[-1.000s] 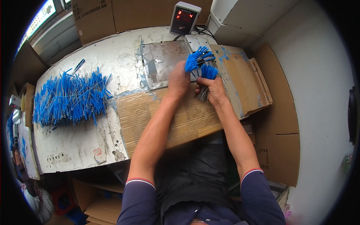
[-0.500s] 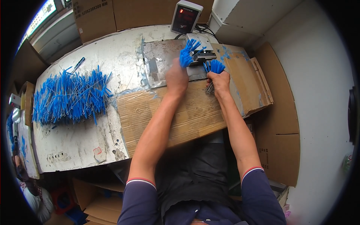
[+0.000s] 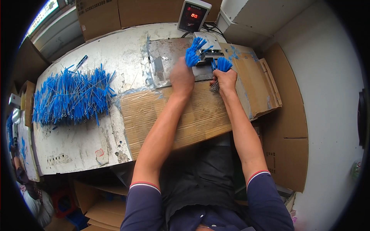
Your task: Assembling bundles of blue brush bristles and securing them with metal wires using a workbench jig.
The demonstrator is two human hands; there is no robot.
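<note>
My left hand, a little blurred, is closed around a bunch of small blue wire brushes, their blue ends fanning out above the fist. Close by on the right, my right hand grips a second bunch of blue wire brushes. Bare metal wire ends stick out below that fist. Both hands are in front of a small metal device with a dark slot, partly hidden by the bunches. A big pile of the same brushes, with looped wire ends, lies on the left of the worktable.
A white counter box with a lit red display stands behind the device. Flattened cardboard covers the table's front edge, and more cardboard lies at right. A pen rests behind the pile. Another person's arm shows at far left.
The counter's red display has changed. Both hands keep their bunches in nearly the same place, and the whole view has shifted slightly.
</note>
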